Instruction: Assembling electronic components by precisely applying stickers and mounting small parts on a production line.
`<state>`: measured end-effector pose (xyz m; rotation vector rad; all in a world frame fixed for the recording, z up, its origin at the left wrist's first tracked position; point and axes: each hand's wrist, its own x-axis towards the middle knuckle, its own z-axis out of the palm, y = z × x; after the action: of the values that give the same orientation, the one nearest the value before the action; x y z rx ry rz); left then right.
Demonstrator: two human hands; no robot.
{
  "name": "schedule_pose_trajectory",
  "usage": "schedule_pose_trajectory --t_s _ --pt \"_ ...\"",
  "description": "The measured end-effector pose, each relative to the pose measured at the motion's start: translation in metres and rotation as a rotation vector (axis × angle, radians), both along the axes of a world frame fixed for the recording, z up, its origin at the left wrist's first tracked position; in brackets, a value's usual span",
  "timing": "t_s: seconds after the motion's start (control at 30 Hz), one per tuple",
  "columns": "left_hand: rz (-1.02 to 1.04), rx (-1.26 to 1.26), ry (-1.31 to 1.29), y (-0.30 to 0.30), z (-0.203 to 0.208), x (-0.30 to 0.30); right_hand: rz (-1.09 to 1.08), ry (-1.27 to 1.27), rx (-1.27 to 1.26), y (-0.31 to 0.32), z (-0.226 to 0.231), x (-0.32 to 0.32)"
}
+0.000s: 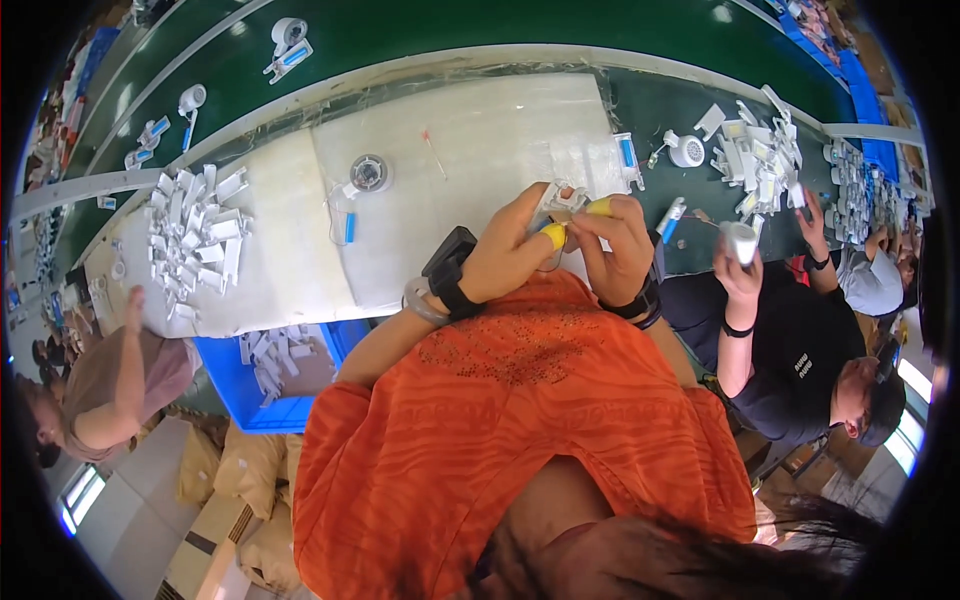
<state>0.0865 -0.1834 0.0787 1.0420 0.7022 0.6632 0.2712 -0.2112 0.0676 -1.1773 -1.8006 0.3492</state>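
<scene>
Close in front of my chest, my left hand (500,255) and my right hand (622,252) meet around a small white plastic housing (566,194). Fingers of both hands are closed at it, and yellow covers (554,236) sit on some fingertips. Thin wire seems to show between the hands, but the fingers hide most of it. On the pale mat (480,130), left of my hands, lies a round white fan-like part (370,173), with a blue cylindrical cell (350,228) beside it. A white housing with a blue cell (628,155) rests at the mat's right edge.
White plastic parts are heaped at left (200,230) and far right (755,150). A blue bin (225,385) with white pieces stands below the left table edge. A green conveyor (430,35) runs behind, carrying assemblies. A co-worker (800,310) at right holds a white round part; another person (120,380) is at left.
</scene>
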Motion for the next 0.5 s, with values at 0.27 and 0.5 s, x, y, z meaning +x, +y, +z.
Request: schedule_pose_trajectory --t_s 0.27,0.5 --pt "-0.051 -0.046 0.036 0.0 0.007 0.001 -0.016 0.034 0.028 -0.001 -0.003 0.001" --pt "0.003 -0.022 -0.074 -0.005 -0.003 0.003 -0.013 0.04 0.012 -0.001 -0.001 0.002"
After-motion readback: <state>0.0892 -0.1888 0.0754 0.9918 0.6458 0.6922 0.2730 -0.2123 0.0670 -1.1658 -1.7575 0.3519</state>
